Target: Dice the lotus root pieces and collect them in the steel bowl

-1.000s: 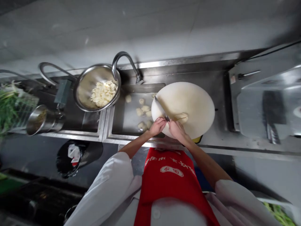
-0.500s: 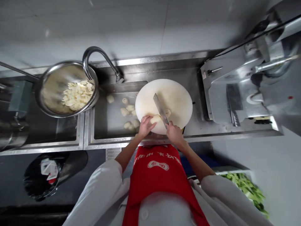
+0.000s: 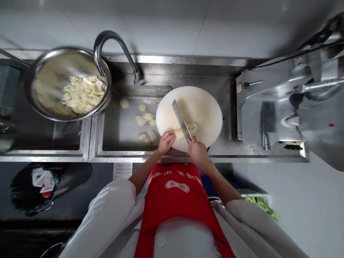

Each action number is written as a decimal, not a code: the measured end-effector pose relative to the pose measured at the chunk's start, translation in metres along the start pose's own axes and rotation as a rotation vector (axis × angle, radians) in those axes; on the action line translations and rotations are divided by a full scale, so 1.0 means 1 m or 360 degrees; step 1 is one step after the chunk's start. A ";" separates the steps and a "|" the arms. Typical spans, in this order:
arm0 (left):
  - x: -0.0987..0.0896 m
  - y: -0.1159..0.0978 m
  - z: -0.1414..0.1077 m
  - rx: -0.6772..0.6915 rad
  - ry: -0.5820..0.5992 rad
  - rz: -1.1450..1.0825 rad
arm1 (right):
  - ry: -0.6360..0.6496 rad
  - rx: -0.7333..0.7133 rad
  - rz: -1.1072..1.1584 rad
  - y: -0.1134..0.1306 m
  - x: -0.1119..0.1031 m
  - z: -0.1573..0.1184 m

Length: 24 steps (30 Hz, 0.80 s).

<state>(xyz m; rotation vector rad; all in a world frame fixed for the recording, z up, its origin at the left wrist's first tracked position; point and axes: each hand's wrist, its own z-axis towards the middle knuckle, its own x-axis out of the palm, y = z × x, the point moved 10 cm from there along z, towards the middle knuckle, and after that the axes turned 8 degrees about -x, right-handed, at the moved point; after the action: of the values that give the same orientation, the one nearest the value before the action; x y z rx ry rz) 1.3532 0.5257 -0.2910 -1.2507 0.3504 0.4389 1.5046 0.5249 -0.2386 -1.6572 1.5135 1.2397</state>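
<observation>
A round white cutting board [image 3: 208,107] lies over the right part of the sink. On its near side is a peeled, pale lotus root [image 3: 179,133], partly under the blade. My left hand [image 3: 166,142] is closed on the root's left end. In my right hand [image 3: 198,152] is the handle of a cleaver [image 3: 181,119], its blade slanting away to the upper left across the root. A cut piece [image 3: 192,127] shows just right of the blade. Several more lotus roots [image 3: 141,120] lie in the sink basin [image 3: 120,134] left of the board.
A large steel bowl [image 3: 44,91] holding pale sliced pieces [image 3: 84,94] stands at the left, beneath a curved faucet [image 3: 118,36]. At the right is a metal slicing machine [image 3: 249,122] with another cleaver [image 3: 268,120] on it. A black-lined bin [image 3: 20,193] stands below left; a crate of greens [image 3: 259,206] is below right.
The view has shifted a little, moving the bowl and bin leftward in the picture. More of the lotus root shows right of the blade. Both hands keep their grips.
</observation>
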 end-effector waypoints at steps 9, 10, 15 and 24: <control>-0.011 0.002 -0.001 -0.0108 -0.0091 -0.0028 | 0.0037 -0.0015 -0.0002 0.012 0.005 0.004; -0.013 0.000 -0.001 -0.0091 -0.0111 -0.0037 | 0.0027 -0.0015 0.0011 0.013 0.006 0.004; -0.003 -0.012 -0.003 0.0085 0.0042 -0.0074 | 0.0128 -0.0024 0.0046 0.022 0.018 0.008; 0.003 -0.002 -0.011 -0.0094 -0.0043 0.0113 | 0.0088 -0.0014 0.0103 0.035 0.016 0.006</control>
<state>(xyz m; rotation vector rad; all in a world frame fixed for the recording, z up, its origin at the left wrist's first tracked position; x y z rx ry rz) 1.3564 0.5145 -0.2934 -1.2914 0.3620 0.5294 1.4682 0.5166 -0.2497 -1.6730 1.6087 1.2453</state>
